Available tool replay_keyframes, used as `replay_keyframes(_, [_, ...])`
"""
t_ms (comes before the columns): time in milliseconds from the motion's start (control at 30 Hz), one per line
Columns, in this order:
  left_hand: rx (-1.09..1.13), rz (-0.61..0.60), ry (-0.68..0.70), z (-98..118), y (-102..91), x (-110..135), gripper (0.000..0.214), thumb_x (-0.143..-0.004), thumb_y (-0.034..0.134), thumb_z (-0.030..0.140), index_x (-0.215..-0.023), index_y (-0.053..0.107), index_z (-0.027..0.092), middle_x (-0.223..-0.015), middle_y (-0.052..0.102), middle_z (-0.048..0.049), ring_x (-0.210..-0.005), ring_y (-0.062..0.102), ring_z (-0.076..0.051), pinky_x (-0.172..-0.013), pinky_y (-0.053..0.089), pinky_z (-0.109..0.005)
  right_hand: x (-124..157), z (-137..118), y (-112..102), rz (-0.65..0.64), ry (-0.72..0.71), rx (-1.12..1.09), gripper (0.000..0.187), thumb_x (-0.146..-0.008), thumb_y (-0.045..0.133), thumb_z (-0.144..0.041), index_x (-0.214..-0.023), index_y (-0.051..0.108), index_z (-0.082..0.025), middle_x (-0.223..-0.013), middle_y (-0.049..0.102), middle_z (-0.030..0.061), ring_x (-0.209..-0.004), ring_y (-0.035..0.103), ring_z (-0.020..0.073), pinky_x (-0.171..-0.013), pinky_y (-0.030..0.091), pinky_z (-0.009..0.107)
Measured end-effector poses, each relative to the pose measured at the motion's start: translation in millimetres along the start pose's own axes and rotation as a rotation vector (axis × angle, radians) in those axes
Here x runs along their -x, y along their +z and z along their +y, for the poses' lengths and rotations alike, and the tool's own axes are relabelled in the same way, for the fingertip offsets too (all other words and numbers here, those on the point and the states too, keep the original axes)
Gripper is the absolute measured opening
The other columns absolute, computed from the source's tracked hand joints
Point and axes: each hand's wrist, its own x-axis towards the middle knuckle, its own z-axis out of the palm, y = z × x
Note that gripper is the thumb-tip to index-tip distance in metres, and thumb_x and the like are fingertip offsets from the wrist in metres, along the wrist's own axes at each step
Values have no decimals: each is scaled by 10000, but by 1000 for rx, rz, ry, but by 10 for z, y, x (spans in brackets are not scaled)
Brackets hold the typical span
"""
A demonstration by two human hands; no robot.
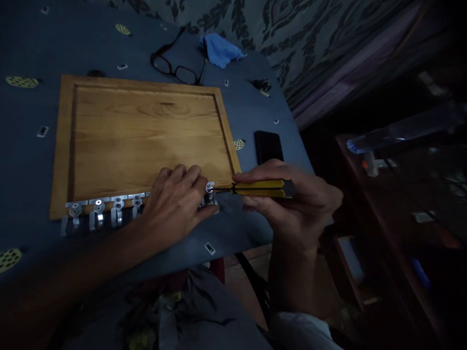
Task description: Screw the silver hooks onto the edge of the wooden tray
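A framed wooden board (149, 131) lies flat, and a metal hook rail (98, 204) with several hooks and cross-head screws runs along its near edge. My left hand (178, 204) is closed over the rail's right part, with curled fingers on the board and the thumb below the edge by the end hook. Its palm hides the middle of the rail. In my right hand (295, 199) is a yellow and black screwdriver (259, 188), pinched by the handle between thumb and fingers. The shaft points left, and its tip meets the rail's right end fitting (209, 187).
Beyond the board lie eyeglasses (178, 70) and a blue cloth (222, 50). A black flat object (269, 147) and a small dark item (263, 85) rest to the right on the patterned tablecloth (237, 233). Dark wooden furniture (386, 218) stands beyond the table's right edge.
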Motion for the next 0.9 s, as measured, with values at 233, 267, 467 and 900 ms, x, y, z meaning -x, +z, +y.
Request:
replay_keyframes(233, [-15, 40, 17, 2, 1, 0, 389, -919, 634, 465, -1091, 687, 120, -986, 622, -90, -933, 596, -304, -759, 433, -440, -3, -15, 102, 93, 116, -32, 203, -786, 800, -151, -904, 660, -239, -870, 699, -15, -820, 668, 164, -697, 559, 310])
replay_keyframes(267, [-18, 51, 18, 3, 3, -3, 394, -914, 644, 459, -1104, 684, 117, -985, 623, -90, -932, 596, -306, -757, 435, -442, -5, -23, 63, 56, 151, -70, 211, -801, 784, -146, -952, 673, -245, -904, 702, -13, -849, 679, 164, -720, 573, 309])
replay_keyframes(467, [-40, 88, 42, 13, -2, -12, 401, -858, 716, 455, -1059, 697, 109, -928, 618, -86, -881, 602, -306, -718, 442, -435, -20, 1, -162, -152, 161, -166, 354, -865, 720, -123, -1196, 709, -248, -1055, 732, 26, -859, 692, 159, -716, 605, 305])
replay_keyframes(900, [-36, 106, 48, 9, -3, 2, 399, -844, 735, 451, -1053, 683, 116, -961, 626, -90, -878, 604, -307, -706, 431, -434, 44, -38, -7, 33, 282, -135, 313, -854, 754, -217, -1156, 682, -262, -949, 705, 12, -724, 672, 141, -604, 577, 267])
